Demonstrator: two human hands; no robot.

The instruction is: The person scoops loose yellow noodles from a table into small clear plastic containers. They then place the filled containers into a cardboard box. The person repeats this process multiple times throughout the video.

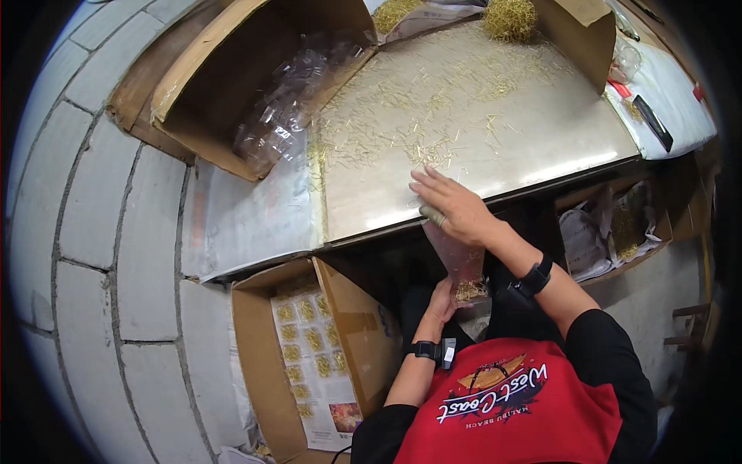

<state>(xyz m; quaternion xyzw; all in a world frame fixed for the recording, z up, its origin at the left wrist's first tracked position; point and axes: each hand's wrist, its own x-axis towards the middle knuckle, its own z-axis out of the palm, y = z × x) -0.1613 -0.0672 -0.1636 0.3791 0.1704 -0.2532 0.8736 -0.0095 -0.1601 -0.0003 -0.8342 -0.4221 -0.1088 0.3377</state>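
A small clear bag point(464, 267), hung just below the front edge of the desk point(541, 147), is held up from beneath by the left hand point(442, 301); a little heap of thin golden sticks point(469, 291) lies in its bottom. The right hand point(452, 203) is laid flat, fingers spread, on the desk edge beside scattered sticks, holding nothing. Filling appears to be in hand; more sticks would need sweeping over the edge. An open carton point(255, 100) holds empty clear bags; a floor box point(309, 348) is stacked with filled packets.
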